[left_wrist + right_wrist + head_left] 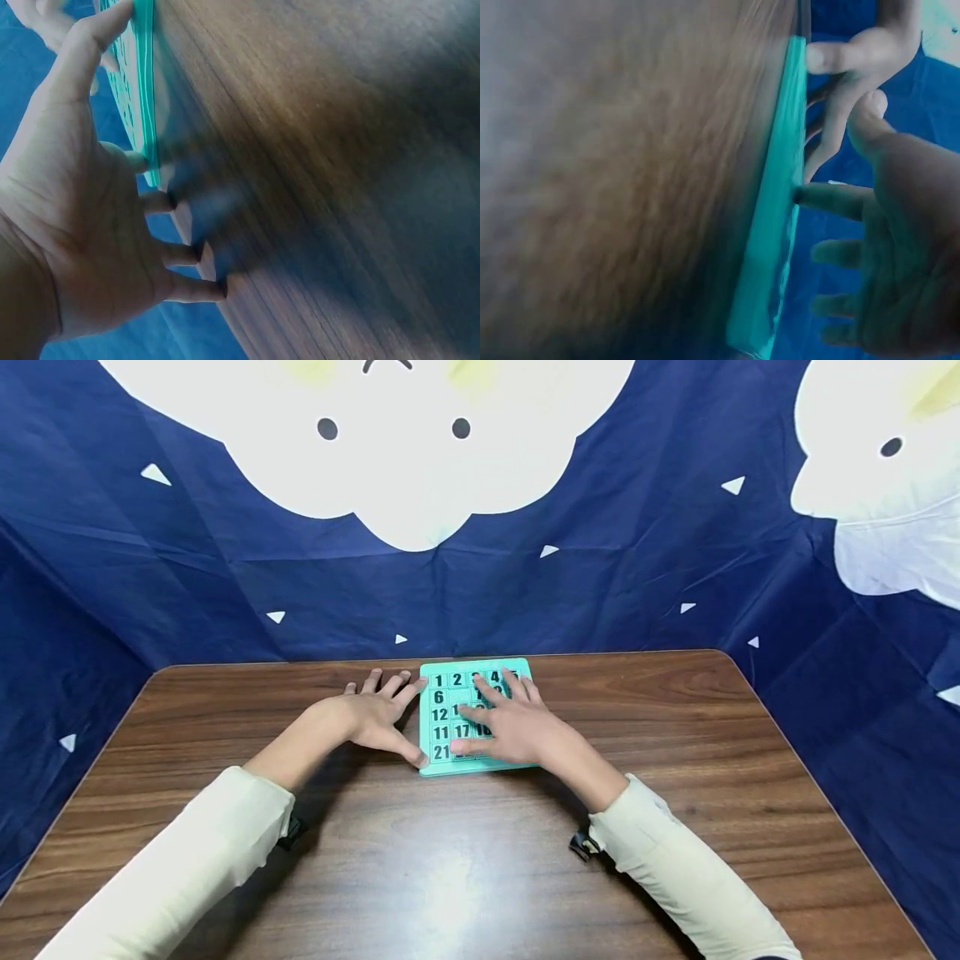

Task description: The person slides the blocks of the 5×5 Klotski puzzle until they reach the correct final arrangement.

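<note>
A teal sliding number puzzle (441, 714) with black numerals lies flat near the table's far edge. My left hand (378, 717) is spread beside it, thumb and index fingertips at its left edge, the other fingers reaching toward the table's far edge. Over the puzzle's right part hovers my right hand (517, 731), fingers spread and covering several numbers. In the right wrist view its index fingertip (801, 196) meets the puzzle's face, while the other fingers stand off it. The left wrist view shows the left thumb (112, 22) at the puzzle's side.
The brown wood-grain table (375, 868) extends around the puzzle, with a bright glare spot near the front. A dark blue cloth (480, 602) with white cloud shapes hangs behind the table and along its sides.
</note>
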### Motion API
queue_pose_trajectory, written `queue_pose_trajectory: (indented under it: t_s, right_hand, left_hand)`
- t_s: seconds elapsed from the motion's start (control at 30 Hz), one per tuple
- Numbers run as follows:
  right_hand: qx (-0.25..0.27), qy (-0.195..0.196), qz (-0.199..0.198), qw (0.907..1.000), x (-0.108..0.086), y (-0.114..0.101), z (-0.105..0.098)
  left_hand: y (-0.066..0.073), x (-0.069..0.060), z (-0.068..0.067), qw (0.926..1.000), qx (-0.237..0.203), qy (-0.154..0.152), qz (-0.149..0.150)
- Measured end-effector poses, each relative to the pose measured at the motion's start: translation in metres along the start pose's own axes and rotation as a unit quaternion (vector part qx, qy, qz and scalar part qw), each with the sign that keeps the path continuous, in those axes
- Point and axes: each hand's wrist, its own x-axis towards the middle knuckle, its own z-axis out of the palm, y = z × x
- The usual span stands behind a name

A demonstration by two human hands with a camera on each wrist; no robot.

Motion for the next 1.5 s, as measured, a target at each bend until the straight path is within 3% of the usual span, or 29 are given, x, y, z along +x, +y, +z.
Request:
queue_pose_trajectory:
  t_s: [0.1, 0.27, 0.57, 0.73, 0.9, 1.17, 1.33, 1.5]
  right_hand:
    - [0.008, 0.003, -0.007, 0.9999, -0.007, 0.004, -0.002]
    - [0.008, 0.051, 0.028, 0.9983, -0.003, 0.014, -0.004]
    - [0.044, 0.027, -0.008, 0.9986, 0.016, 0.003, -0.001]
    - [0.026, 0.056, 0.031, 0.9976, 0.0, 0.019, -0.006]
    - [0.023, 0.046, 0.051, 0.9973, -0.012, 0.035, -0.006]
    - [0.031, 0.04, 0.016, 0.9986, 0.001, 0.019, 0.0]
    - [0.011, 0.045, 0.037, 0.9982, -0.011, 0.019, 0.0]
    - [0.001, 0.017, 0.067, 0.9976, -0.027, 0.019, 0.002]
  left_hand:
    - [0.0, 0.0, 0.0, 1.0, -0.001, 0.001, -0.002]
    - [0.002, -0.001, 0.0, 1.0, -0.003, 0.006, 0.004]
    - [-0.001, 0.001, 0.0, 0.9999, 0.002, 0.011, 0.002]
    - [-0.001, 0.0, 0.0, 0.9998, -0.007, 0.016, 0.009]
    - [-0.001, -0.001, -0.002, 0.9998, -0.004, 0.017, 0.008]
    - [-0.002, 0.003, -0.002, 0.9996, -0.012, 0.019, 0.016]
    - [-0.002, 0.004, 0.0, 0.9994, -0.022, 0.017, 0.019]
    - [-0.002, 0.002, -0.001, 0.9995, -0.025, 0.013, 0.017]
